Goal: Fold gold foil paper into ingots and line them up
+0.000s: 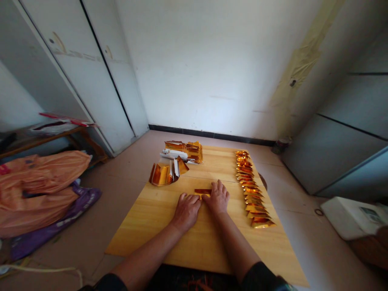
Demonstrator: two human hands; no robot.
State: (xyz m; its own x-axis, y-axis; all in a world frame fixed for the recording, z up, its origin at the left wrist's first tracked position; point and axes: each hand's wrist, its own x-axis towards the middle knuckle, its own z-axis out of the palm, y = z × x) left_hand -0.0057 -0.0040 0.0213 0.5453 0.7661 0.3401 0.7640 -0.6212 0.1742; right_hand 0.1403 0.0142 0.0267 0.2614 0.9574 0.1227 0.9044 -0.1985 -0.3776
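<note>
A small piece of folded gold foil paper [203,191] lies on the wooden table [169,246] between my two hands. My left hand [187,211] is closed at the paper's left and near edge, its fingers bent and its thumb out to the left. On the right end of the paper rests my right hand [218,198], fingers stretched out over the tabletop and thumb pressing near the paper's front edge. Part of the paper is hidden under both hands. Nearest on the left stands a fanned bundle of gold foil sheets [165,173] with white backs.
A row of folded gold foil pieces [253,190] runs along the table's right side. More foil and white paper stacks [184,151] lie at the back left. Orange bags [45,190] and a purple bag [57,226] are left of the table; a white box [351,218] is right.
</note>
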